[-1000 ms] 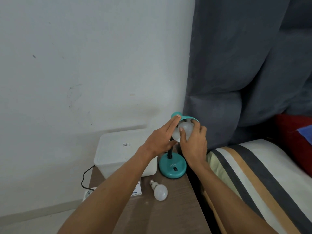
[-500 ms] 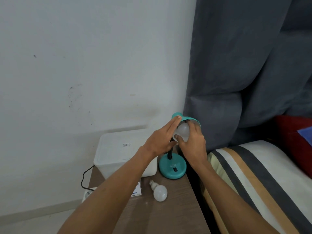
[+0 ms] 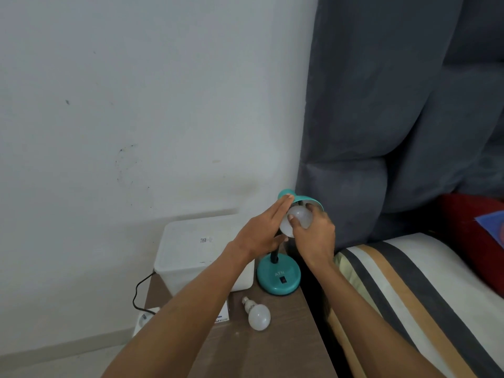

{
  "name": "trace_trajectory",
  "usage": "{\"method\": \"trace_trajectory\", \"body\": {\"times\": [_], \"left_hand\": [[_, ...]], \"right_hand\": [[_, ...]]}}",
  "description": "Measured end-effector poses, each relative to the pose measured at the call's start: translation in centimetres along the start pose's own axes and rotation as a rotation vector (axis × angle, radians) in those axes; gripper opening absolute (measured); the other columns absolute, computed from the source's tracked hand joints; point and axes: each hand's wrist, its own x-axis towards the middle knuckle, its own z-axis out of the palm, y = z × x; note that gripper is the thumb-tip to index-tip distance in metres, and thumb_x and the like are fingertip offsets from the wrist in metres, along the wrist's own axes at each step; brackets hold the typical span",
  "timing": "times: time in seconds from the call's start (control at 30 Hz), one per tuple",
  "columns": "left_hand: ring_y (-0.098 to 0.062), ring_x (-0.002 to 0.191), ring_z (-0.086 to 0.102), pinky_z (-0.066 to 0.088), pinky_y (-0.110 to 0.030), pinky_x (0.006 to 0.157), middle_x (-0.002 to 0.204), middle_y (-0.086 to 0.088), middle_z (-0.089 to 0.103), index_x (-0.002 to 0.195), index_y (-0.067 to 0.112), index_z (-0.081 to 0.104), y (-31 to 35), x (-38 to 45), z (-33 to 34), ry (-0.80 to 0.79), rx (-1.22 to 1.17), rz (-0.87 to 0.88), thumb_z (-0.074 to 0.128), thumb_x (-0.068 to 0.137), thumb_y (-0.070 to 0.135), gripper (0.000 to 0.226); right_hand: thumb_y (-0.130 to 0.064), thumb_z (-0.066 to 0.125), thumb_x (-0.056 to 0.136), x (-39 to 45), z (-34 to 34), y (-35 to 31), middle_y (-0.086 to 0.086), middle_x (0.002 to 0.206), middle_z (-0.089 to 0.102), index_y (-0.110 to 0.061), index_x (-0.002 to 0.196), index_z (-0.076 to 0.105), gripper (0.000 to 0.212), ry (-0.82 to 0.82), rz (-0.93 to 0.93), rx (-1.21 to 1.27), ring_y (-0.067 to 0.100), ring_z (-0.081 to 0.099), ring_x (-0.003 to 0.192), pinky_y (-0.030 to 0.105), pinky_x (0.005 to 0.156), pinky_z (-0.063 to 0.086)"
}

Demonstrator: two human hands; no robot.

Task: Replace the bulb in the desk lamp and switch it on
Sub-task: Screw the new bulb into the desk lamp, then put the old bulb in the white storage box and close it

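A teal desk lamp stands on the brown bedside table [image 3: 272, 350], its round base [image 3: 278, 279] bearing a small black switch. Its shade [image 3: 308, 199] tilts toward me. A white bulb [image 3: 298, 218] sits in the mouth of the shade, and my right hand [image 3: 313, 236] has thumb and fingers wrapped around it. My left hand [image 3: 261, 233] lies flat against the left side of the shade, fingers straight, steadying it. A second white bulb [image 3: 257, 316] lies on its side on the table in front of the base.
A white plastic box [image 3: 196, 249] stands at the table's back left, against the wall. A black cable [image 3: 139, 293] runs down to a white socket strip [image 3: 144, 320]. A small card [image 3: 222, 315] lies under my left forearm. A striped mattress [image 3: 409, 296] and grey headboard [image 3: 395, 132] are right.
My right hand has shifted its grip round the bulb in the shade, thumb and fingers moving to new spots. The left hand stays pressed on the shade. The loose bulb has not moved.
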Motion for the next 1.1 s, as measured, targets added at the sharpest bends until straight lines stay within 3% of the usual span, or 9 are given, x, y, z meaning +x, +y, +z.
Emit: {"method": "trace_trajectory", "body": {"times": [0.13, 0.27, 0.37, 0.5, 0.6, 0.77, 0.97, 1.03, 1.1], "left_hand": [[-0.019, 0.156, 0.014, 0.055, -0.039, 0.100, 0.171, 0.000, 0.003, 0.162, 0.018, 0.003, 0.5, -0.8, -1.0, 0.000, -0.001, -0.029, 0.077, 0.086, 0.037, 0.107], [-0.013, 0.157, 0.006, 0.036, -0.035, 0.117, 0.171, 0.001, 0.006, 0.162, 0.015, 0.005, 0.1, -3.5, -1.7, 0.038, -0.066, -0.203, 0.069, 0.091, 0.049, 0.101], [-0.010, 0.156, 0.004, 0.023, -0.033, 0.122, 0.170, 0.003, 0.009, 0.163, 0.017, 0.008, -1.3, -6.3, -2.7, 0.074, -0.095, -0.374, 0.064, 0.092, 0.057, 0.098], [-0.015, 0.156, 0.008, 0.023, -0.037, 0.124, 0.168, -0.001, 0.020, 0.161, 0.014, 0.019, -4.4, -10.4, -4.9, 0.132, -0.014, -0.521, 0.059, 0.091, 0.063, 0.094], [-0.018, 0.157, 0.007, 0.020, -0.042, 0.126, 0.168, -0.002, 0.020, 0.161, 0.016, 0.021, -7.1, -13.3, -6.2, 0.147, 0.009, -0.674, 0.056, 0.090, 0.069, 0.096], [-0.025, 0.157, 0.003, 0.012, -0.043, 0.127, 0.170, -0.008, 0.009, 0.162, 0.016, 0.013, -10.5, -16.9, -6.8, 0.123, -0.027, -0.914, 0.058, 0.082, 0.077, 0.109], [-0.024, 0.150, 0.028, 0.028, -0.045, 0.122, 0.164, -0.005, 0.026, 0.160, 0.016, 0.018, -12.4, -18.2, -5.7, 0.140, -0.263, -1.030, 0.073, 0.063, 0.082, 0.130], [-0.022, 0.144, 0.037, 0.031, -0.032, 0.115, 0.157, -0.003, 0.037, 0.155, 0.014, 0.027, -12.3, -18.2, -5.8, 0.189, -0.319, -1.021, 0.085, 0.067, 0.063, 0.116], [-0.019, 0.131, 0.050, 0.040, -0.029, 0.103, 0.143, 0.001, 0.052, 0.144, 0.021, 0.042, -12.6, -18.3, -5.7, 0.249, -0.354, -1.005, 0.090, 0.064, 0.057, 0.100]], "right_hand": [[-0.032, 0.063, 0.092, -0.5, -1.1, -1.3, 0.006, 0.117, 0.066, -0.014, 0.122, 0.063, 0.035, 0.151, -0.096, -0.096, 0.022, 0.057, 0.109, 0.027, 0.081, 0.044], [-0.019, 0.064, 0.091, -1.0, -0.5, -3.7, 0.002, 0.113, 0.068, -0.012, 0.120, 0.065, 0.030, 0.142, -0.290, -0.010, 0.018, 0.057, 0.108, 0.025, 0.086, 0.045], [-0.021, 0.064, 0.092, -1.7, 1.6, -5.3, 0.004, 0.120, 0.067, -0.011, 0.125, 0.063, 0.035, 0.035, -0.374, 0.040, 0.019, 0.059, 0.113, 0.034, 0.099, 0.048], [-0.032, 0.063, 0.092, -3.2, 5.7, -6.3, 0.002, 0.133, 0.060, -0.015, 0.135, 0.055, 0.047, -0.177, -0.397, 0.008, 0.018, 0.057, 0.118, 0.035, 0.100, 0.048], [-0.040, 0.063, 0.091, -3.9, 8.6, -5.8, 0.004, 0.143, 0.052, -0.014, 0.142, 0.049, 0.058, -0.316, -0.343, -0.057, 0.020, 0.049, 0.130, 0.030, 0.107, 0.037], [-0.057, 0.063, 0.086, -3.6, 12.1, -2.9, 0.008, 0.160, 0.029, -0.015, 0.152, 0.033, 0.083, -0.490, -0.131, -0.154, 0.024, 0.027, 0.147, 0.041, 0.119, 0.026], [-0.060, 0.064, 0.085, -3.5, 14.0, -0.2, 0.009, 0.164, 0.017, -0.014, 0.156, 0.022, 0.094, -0.648, -0.027, -0.179, 0.024, 0.018, 0.150, 0.036, 0.118, 0.017], [-0.058, 0.063, 0.087, -3.7, 14.5, 0.4, 0.009, 0.163, 0.022, -0.014, 0.156, 0.022, 0.092, -0.645, -0.031, -0.157, 0.023, 0.019, 0.149, 0.033, 0.117, 0.015], [-0.058, 0.063, 0.087, -3.9, 14.7, 0.6, 0.007, 0.162, 0.025, -0.014, 0.156, 0.024, 0.091, -0.611, -0.023, -0.134, 0.023, 0.020, 0.149, 0.032, 0.116, 0.014]]}}
